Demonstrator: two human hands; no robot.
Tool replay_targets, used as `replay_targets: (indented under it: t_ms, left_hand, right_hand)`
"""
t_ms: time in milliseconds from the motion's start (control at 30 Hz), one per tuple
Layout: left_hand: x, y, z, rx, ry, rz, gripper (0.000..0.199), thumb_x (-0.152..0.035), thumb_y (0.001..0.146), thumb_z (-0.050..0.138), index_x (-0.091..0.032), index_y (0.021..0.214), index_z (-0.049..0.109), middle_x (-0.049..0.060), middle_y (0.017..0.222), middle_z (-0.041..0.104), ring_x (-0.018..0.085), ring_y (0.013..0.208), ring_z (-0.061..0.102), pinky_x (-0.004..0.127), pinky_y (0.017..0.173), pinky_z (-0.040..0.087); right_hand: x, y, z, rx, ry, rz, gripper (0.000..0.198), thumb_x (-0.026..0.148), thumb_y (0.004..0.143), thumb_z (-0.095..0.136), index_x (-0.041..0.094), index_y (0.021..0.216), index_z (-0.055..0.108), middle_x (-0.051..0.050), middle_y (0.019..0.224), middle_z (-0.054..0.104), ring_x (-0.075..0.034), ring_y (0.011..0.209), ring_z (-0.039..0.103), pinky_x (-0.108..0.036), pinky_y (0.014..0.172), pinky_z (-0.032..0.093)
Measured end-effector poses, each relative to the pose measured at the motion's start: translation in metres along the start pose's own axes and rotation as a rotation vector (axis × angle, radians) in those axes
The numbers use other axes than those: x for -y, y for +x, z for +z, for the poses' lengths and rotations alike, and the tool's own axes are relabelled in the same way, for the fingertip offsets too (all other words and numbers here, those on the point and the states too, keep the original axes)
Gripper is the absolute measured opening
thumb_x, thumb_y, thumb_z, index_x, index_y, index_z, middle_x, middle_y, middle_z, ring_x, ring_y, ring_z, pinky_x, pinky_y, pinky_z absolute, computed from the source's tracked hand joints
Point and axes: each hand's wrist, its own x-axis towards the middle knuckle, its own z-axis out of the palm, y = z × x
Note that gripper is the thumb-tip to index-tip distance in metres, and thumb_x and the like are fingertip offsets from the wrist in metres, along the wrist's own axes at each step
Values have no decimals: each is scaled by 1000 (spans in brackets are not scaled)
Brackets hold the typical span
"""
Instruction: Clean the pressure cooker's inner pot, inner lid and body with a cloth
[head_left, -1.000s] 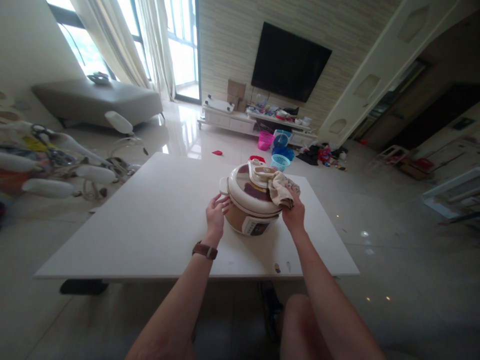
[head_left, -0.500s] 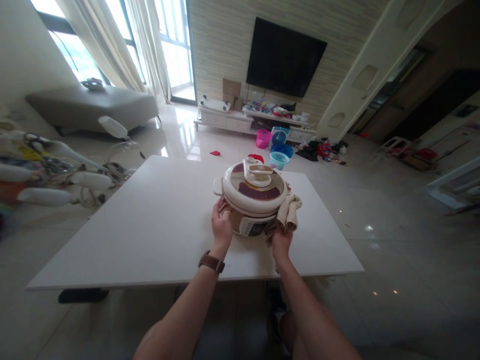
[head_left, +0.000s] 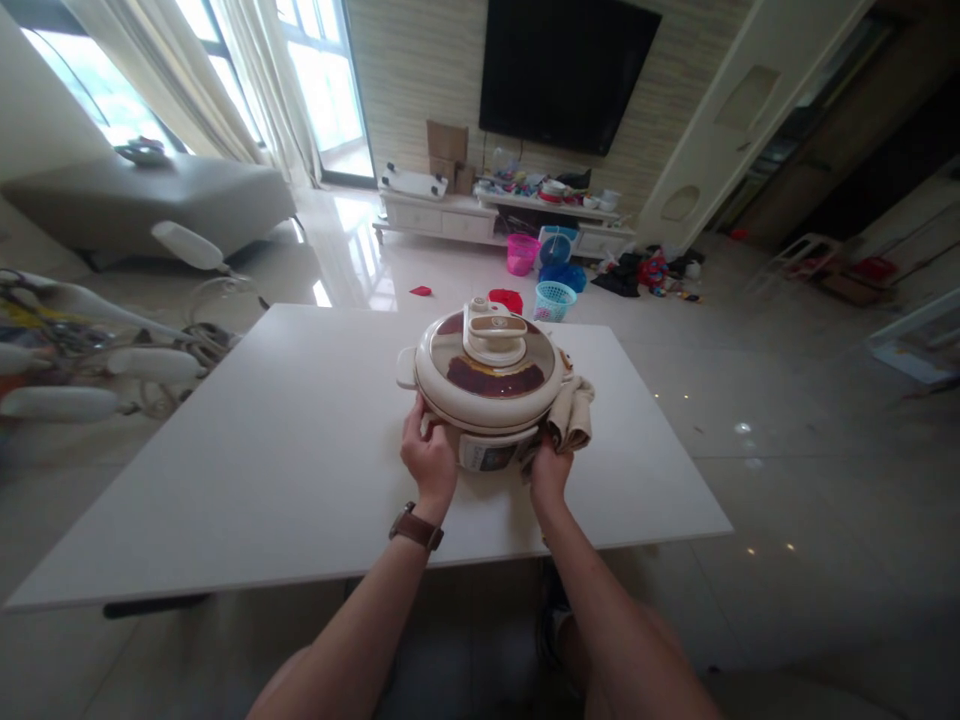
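Observation:
A round cream-and-brown electric pressure cooker (head_left: 491,375) stands upright on the white table (head_left: 300,430), its lid on and a handle on top. A control panel (head_left: 491,452) faces me, low on the body. My left hand (head_left: 429,452) grips the left side below the lid rim, with the fingertips partly hidden behind the body. On the right side my right hand (head_left: 551,472) is closed on a folded beige cloth (head_left: 571,412) pressed against the cooker. Most of that hand's fingers are hidden by the cloth.
Past the table's far edge are a pink basket (head_left: 523,254), a light blue basket (head_left: 555,300) and a red item (head_left: 505,301) on the floor. A white lamp fixture with several arms (head_left: 154,365) lies to the left. A low cabinet (head_left: 450,217) stands under the television (head_left: 568,70).
My view has shifted, so the cooker appears a little further left and larger. Both hands keep their places on its sides, the cloth still in my right hand.

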Motion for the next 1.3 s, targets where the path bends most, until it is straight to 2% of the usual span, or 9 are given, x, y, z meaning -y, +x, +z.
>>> replay_targets:
  t_ms: [167,333,467,600,800,1000,1300]
  left_hand:
    - [6,3,2,93,-50,58,64,-11,85,64,-23,147,55,12,155,61,24,145,58,38,119,50]
    - [13,6,2,135,-59,48,57,-12,84,66,-23,139,58,12,155,60,24,148,55,42,124,45]
    - [14,4,2,155,-87,39,59,-13,85,66,-21,143,59,14,158,57,26,152,50,43,125,44]
    - [13,3,1,135,-80,34,59,-13,85,66,-18,143,61,17,157,57,28,151,51,43,123,47]
    - [10,8,-3,143,-69,29,57,-11,83,65,-18,139,65,17,150,62,31,146,56,47,117,53]
    - [10,12,-8,154,-30,40,57,-6,81,60,-18,136,67,14,146,67,28,141,61,43,115,55]
    - [10,14,-14,190,-25,55,63,-1,76,54,-16,135,68,16,147,67,30,142,62,46,118,53]
  right_hand:
    - [-9,-36,-4,42,68,-4,55,59,79,70,16,113,74,-18,125,77,-31,125,67,-46,109,50]
    - [-14,-58,-8,70,85,-2,43,53,80,72,22,108,76,-13,125,78,-28,128,65,-47,115,47]
    - [-10,-50,-7,64,87,27,46,53,80,71,19,110,75,-15,123,78,-28,122,68,-45,111,50]
    - [-7,-26,-5,57,104,88,55,56,78,72,14,114,74,-17,123,77,-29,122,67,-42,106,52]
    - [-8,12,-1,40,227,269,42,46,73,73,15,103,72,-9,101,80,-25,95,72,-35,81,58]
    - [-8,6,-1,53,240,255,44,48,72,74,15,101,72,-9,101,79,-24,94,72,-33,78,58]
    - [-8,-6,-2,65,224,227,46,48,75,72,14,107,72,-10,105,80,-24,95,72,-34,82,58]
